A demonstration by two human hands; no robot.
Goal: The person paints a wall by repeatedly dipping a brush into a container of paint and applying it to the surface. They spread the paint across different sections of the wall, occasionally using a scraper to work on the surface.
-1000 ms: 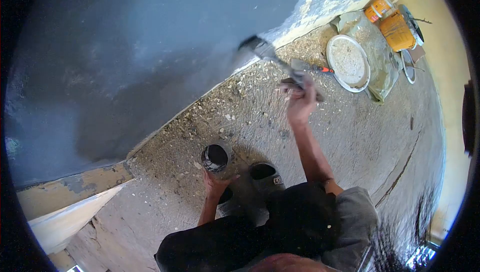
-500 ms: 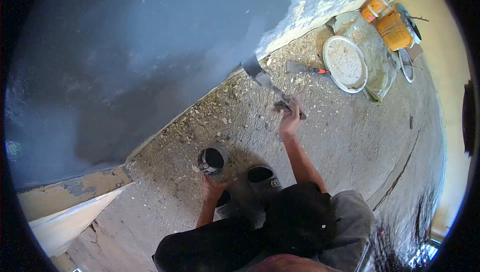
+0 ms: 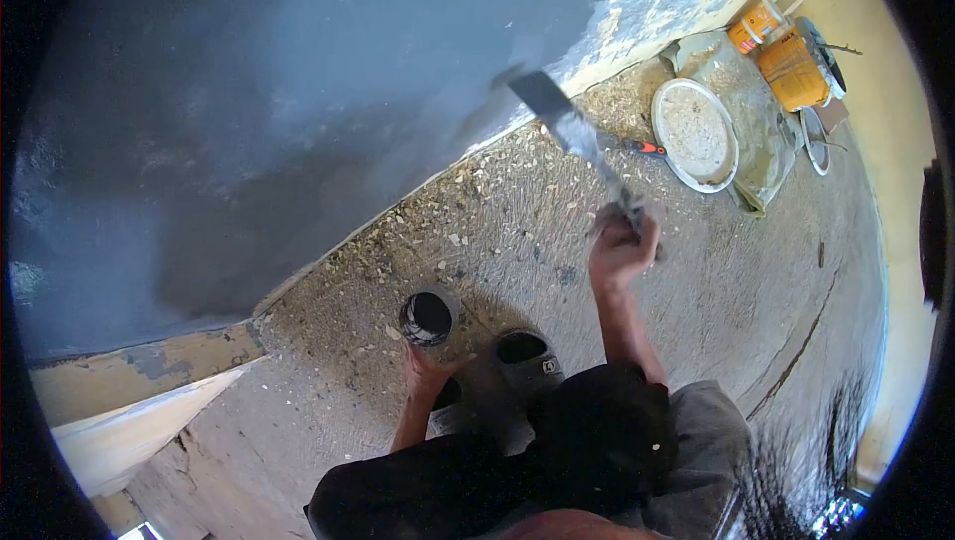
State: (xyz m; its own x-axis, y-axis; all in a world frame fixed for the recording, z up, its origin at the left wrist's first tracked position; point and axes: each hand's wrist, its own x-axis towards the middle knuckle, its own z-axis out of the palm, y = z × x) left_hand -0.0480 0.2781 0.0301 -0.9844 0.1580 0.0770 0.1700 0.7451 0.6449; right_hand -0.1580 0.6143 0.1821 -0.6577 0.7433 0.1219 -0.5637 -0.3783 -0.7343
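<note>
My right hand is closed around the handle of a paintbrush. The wide dark bristles point up and left, close to the lower edge of a wall coated in dark grey-blue paint. Low in front of my feet, my left hand grips a small round paint container with dark paint inside and smears on its rim. A scraper with a red and black handle lies on the floor, its blade mostly covered by the brush in this view.
Paint flakes litter the rough floor along the wall. To the right lie a round white lid with debris on it and a crumpled plastic sheet. Orange buckets stand in the far corner. My dark shoes are behind the container.
My right hand has moved right and slightly down with the paintbrush; the bristles have shifted up and right. My left hand and the paint container stay nearly in place.
</note>
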